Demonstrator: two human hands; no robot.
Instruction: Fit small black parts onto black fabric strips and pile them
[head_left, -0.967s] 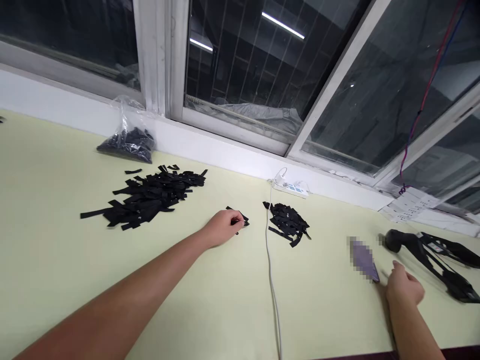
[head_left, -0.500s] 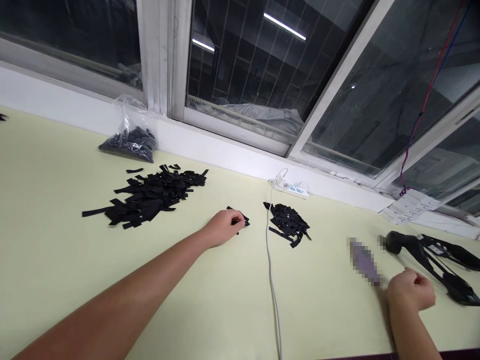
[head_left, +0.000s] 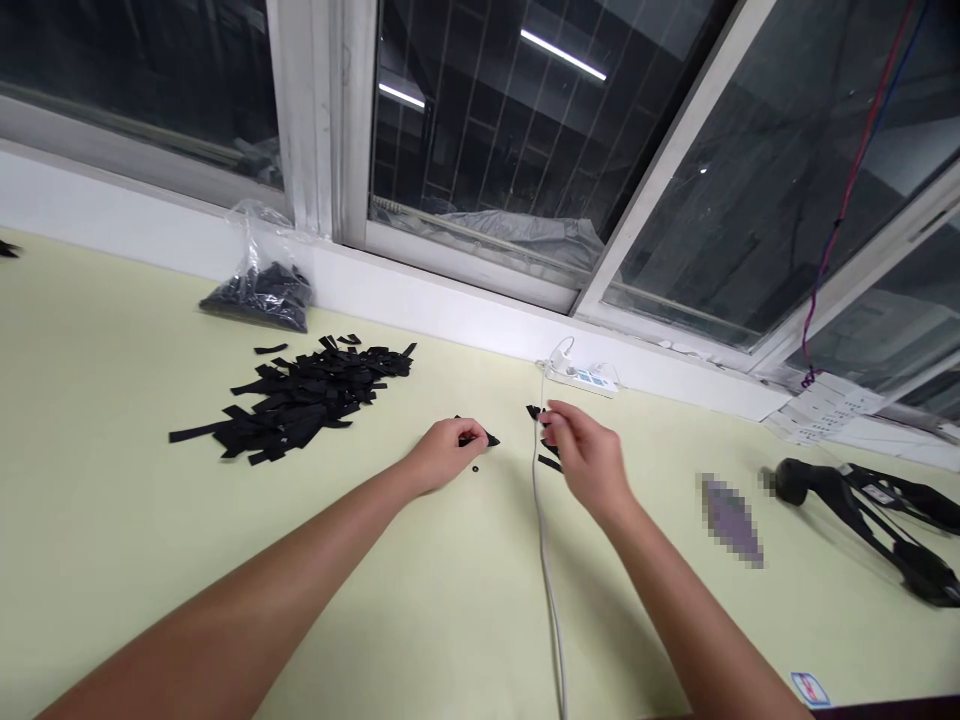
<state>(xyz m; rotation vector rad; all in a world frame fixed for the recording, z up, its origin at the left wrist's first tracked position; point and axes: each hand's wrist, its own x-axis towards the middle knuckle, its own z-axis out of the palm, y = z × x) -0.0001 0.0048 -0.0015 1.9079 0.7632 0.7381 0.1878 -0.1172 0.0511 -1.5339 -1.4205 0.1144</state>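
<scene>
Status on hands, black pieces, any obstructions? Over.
Left hand at black piece, grip unclear. Right hand over black strips, partly hiding them. Pale cable between hands.

Left of the pale cable [head_left: 547, 580], the left hand [head_left: 448, 452] is showing bare, its bare left forearm [head_left: 300, 580] widening smoothly from the wrist. Right of the cable, the right hand [head_left: 594, 462] is showing bare too, the right forearm [head_left: 686, 605] tapering wristward.
</scene>
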